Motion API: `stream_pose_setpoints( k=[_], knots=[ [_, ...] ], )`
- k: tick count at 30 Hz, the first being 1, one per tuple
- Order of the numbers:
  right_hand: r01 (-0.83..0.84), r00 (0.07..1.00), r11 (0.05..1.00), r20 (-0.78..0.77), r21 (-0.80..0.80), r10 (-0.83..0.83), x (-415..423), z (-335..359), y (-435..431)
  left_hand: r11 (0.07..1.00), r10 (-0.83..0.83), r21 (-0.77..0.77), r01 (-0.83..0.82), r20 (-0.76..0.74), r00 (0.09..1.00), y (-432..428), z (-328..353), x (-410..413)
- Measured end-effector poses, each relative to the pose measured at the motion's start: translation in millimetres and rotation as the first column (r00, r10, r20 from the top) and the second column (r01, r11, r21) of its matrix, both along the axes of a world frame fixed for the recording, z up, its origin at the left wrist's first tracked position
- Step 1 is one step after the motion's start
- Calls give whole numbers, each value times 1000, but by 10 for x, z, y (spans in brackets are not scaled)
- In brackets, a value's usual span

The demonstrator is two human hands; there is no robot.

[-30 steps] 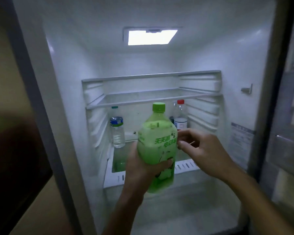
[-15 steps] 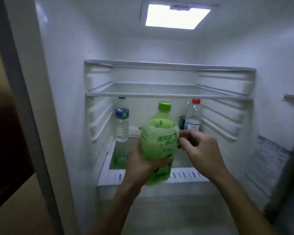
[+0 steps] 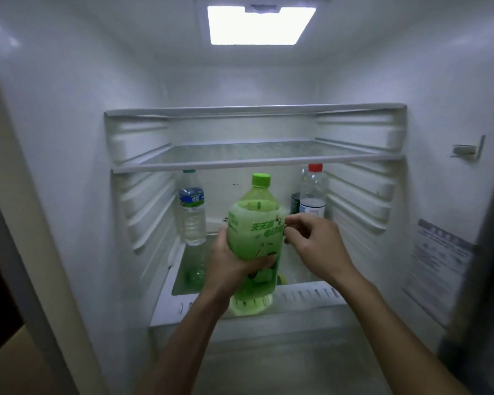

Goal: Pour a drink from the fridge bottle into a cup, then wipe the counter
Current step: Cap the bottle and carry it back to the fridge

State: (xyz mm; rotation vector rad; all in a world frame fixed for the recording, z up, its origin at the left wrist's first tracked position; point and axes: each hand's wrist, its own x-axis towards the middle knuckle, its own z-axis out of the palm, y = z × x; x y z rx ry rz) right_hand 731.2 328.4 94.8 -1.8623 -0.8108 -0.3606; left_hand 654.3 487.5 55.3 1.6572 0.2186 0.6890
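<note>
Grips the green drink bottle (image 3: 254,235) low on its body with the left hand (image 3: 234,269), thumb laid across the front of the label. Pinches at the label's right edge with the curled fingertips of the right hand (image 3: 311,246). Holds the bottle upright, green cap on, inside the open fridge (image 3: 69,138), base in front of the white rim of the lower shelf (image 3: 311,295).

Reads green Chinese characters on the label, starting 天天; cannot make out the rest.

Counts three bottles in all: this one, a clear water bottle (image 3: 193,218) with a blue label standing back left, and a red-capped bottle (image 3: 313,192) with a white label back right. Finds one dark container (image 3: 295,202) just beside the red-capped one, too hidden to name. Counts two levels above, a glass shelf (image 3: 268,155) and an upper shelf (image 3: 254,109), one ceiling light (image 3: 261,24), and one wall sticker (image 3: 439,258) on the right, blurred past reading.

Keeps the same two-handed hold as half a second ago, with the fridge seen closer and more head-on.
</note>
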Motion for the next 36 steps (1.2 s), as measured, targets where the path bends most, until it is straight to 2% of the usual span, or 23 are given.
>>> stream_pose_setpoints(
  k=[5,10,16,20,25,30,36],
  knots=[
    [32,999,998,-19,-61,-33,81,-49,115,998,-33,-47,30,-60,998,114,-102,145],
    [47,998,996,33,-72,-45,181,-63,218,992,-79,-108,71,-72,994,201,-128,282],
    [33,999,996,-6,-85,-33,404,-62,341,990,-110,-98,99,-115,987,363,-154,544],
    [23,999,991,-32,-135,-28,546,-82,452,995,83,77,-70,-181,980,427,-155,784],
    [6,995,981,-94,-193,-25,689,-111,575,938,304,239,-252,-213,929,413,-79,1004],
    [-50,993,968,-120,-247,21,780,-138,706,932,349,185,-313,-217,912,514,-53,1198],
    [-23,994,957,-107,-291,-9,950,-201,921,938,345,119,-325,-235,909,691,-52,1427]
  ],
)
